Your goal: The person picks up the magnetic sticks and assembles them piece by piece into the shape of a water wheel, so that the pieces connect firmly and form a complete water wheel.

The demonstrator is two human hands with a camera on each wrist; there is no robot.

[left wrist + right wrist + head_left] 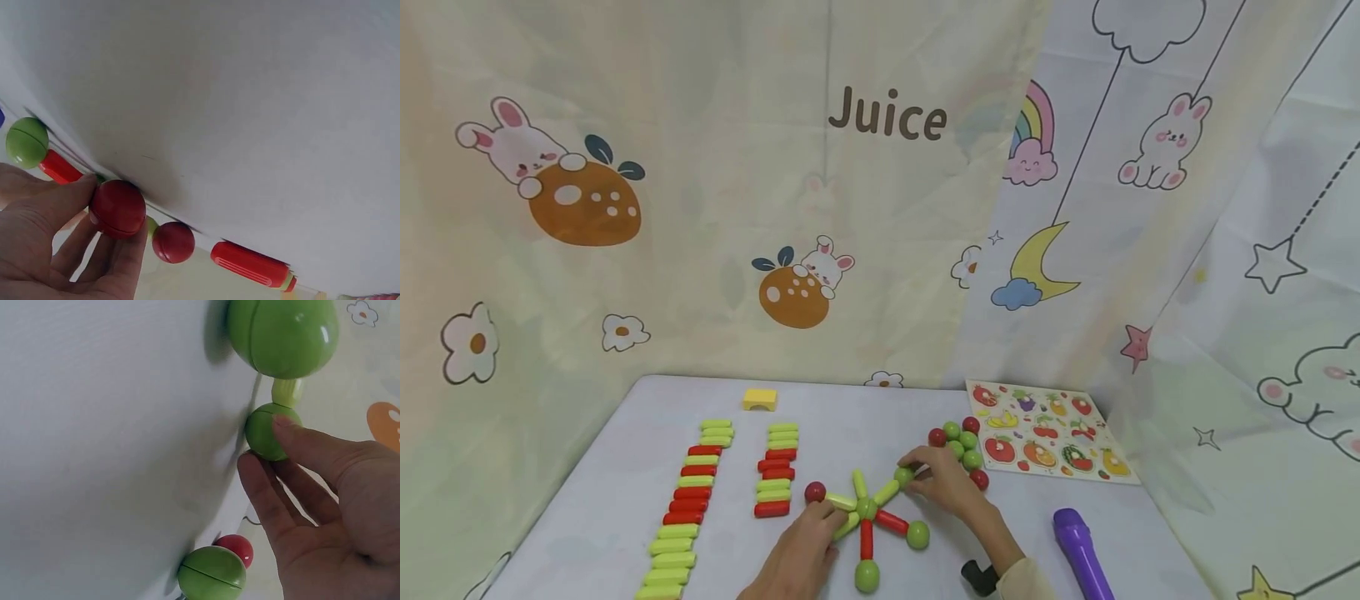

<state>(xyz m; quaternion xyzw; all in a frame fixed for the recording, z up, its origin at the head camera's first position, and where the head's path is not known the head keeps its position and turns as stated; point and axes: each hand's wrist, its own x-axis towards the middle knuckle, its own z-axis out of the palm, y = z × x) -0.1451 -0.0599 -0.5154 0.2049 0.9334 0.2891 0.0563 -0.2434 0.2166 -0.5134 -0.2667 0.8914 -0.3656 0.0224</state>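
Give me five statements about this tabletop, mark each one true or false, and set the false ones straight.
1. The right hand pinches a green ball. True.
2. The left hand pinches a green ball. False: the left hand pinches a red ball.
3. In the head view, the yellow arch block lies beyond both rows of sticks. True.
4. In the head view, the purple microphone lies to the left of both hands. False: the purple microphone lies to the right of both hands.
5. The centre ball of the stick-and-ball star is green. True.
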